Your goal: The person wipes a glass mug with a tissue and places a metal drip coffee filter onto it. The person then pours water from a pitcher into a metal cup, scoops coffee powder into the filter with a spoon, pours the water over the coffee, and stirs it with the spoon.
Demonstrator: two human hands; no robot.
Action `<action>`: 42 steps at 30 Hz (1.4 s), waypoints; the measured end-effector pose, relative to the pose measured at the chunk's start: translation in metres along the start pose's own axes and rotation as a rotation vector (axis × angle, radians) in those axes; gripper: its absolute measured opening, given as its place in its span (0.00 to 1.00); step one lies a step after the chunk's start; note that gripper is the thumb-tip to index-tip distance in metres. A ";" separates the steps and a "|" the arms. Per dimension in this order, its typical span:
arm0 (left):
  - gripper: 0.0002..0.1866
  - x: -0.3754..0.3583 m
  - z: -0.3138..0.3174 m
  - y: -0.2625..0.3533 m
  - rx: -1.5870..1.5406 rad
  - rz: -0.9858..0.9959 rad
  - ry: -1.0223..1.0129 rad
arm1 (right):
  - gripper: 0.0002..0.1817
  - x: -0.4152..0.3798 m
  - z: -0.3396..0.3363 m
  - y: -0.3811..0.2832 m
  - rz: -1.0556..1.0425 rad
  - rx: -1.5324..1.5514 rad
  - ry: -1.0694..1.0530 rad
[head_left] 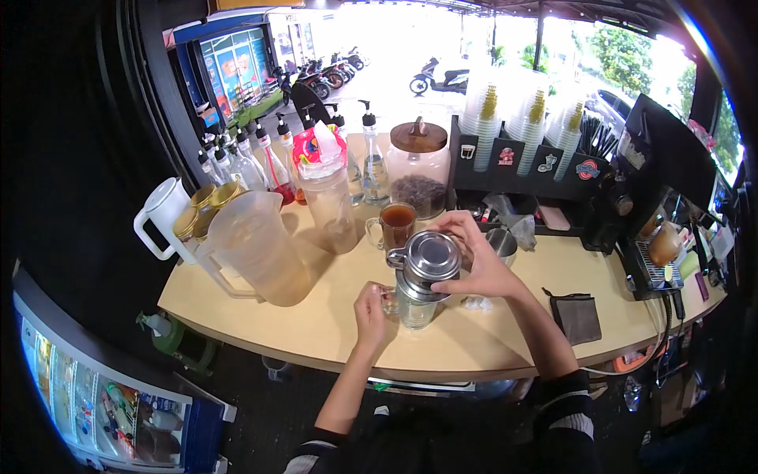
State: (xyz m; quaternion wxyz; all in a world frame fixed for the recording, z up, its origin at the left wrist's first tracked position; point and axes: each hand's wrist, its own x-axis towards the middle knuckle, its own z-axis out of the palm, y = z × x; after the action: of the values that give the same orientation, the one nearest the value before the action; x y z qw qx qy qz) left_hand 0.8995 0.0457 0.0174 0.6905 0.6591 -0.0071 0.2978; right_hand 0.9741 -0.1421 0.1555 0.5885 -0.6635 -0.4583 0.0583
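Observation:
A metal drip coffee filter [433,257] with its lid on sits over a clear glass mug [415,313] near the counter's front edge. My right hand [483,267] is closed around the filter's right side, thumb at the front and fingers behind. At the mug's left, my left hand [369,316] has its fingers closed on the glass handle. Just behind the filter stands another glass mug of brown drink [397,224]. Partly hidden behind my right hand is a metal cup [500,243]. A crumpled white tissue [477,303] lies right of the glass mug.
Large plastic pitchers [260,245] and pump bottles [264,150] stand at left. Behind is a jar of dark beans [418,170], beside a black holder [517,170] with stacked cups. A dark folded cloth [575,317] lies at right, near an espresso machine [651,253].

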 end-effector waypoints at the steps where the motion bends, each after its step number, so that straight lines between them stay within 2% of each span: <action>1: 0.19 0.000 0.001 0.002 -0.002 0.000 0.006 | 0.49 0.001 0.002 0.000 0.000 0.001 -0.001; 3: 0.19 0.000 0.001 0.003 -0.004 -0.001 0.013 | 0.49 0.003 0.004 0.000 0.002 -0.024 -0.062; 7: 0.18 0.000 0.004 -0.001 -0.036 -0.014 0.028 | 0.44 0.004 0.007 -0.004 0.036 -0.037 -0.151; 10: 0.18 0.001 0.002 -0.005 -0.066 0.003 0.040 | 0.42 0.004 0.006 -0.002 0.031 -0.045 -0.144; 13: 0.18 0.001 0.001 -0.009 -0.039 -0.006 0.027 | 0.42 0.008 0.001 -0.005 0.006 -0.150 -0.226; 23: 0.18 0.000 0.001 -0.004 -0.031 -0.021 0.021 | 0.45 0.017 0.000 -0.027 0.037 -0.279 -0.257; 29: 0.17 -0.001 0.003 0.001 -0.054 -0.024 0.021 | 0.42 0.019 -0.005 -0.019 0.002 -0.134 -0.156; 33: 0.17 -0.001 0.002 0.000 -0.049 -0.032 0.023 | 0.37 0.011 -0.015 -0.011 0.035 0.060 -0.063; 35: 0.15 -0.002 0.001 0.005 -0.044 -0.061 -0.003 | 0.37 0.002 -0.023 -0.009 0.135 0.270 0.027; 36: 0.15 -0.002 0.001 0.003 -0.044 -0.061 -0.004 | 0.34 -0.005 -0.028 -0.009 0.121 0.255 0.035; 38: 0.10 -0.002 0.003 -0.003 -0.190 -0.124 0.081 | 0.34 -0.022 -0.039 -0.007 0.155 0.297 0.070; 41: 0.08 0.001 0.001 0.001 -0.245 -0.061 0.115 | 0.35 -0.057 -0.057 0.000 0.143 0.282 0.127; 42: 0.08 0.001 0.000 0.014 -0.206 -0.074 0.133 | 0.31 -0.070 -0.065 0.004 0.146 0.377 0.190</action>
State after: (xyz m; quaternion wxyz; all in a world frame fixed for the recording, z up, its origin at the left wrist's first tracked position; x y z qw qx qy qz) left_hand 0.8948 0.0458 0.0305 0.7642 0.5630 0.0325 0.3128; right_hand 0.9764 -0.2361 0.1398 0.7370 -0.5755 -0.3326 0.1225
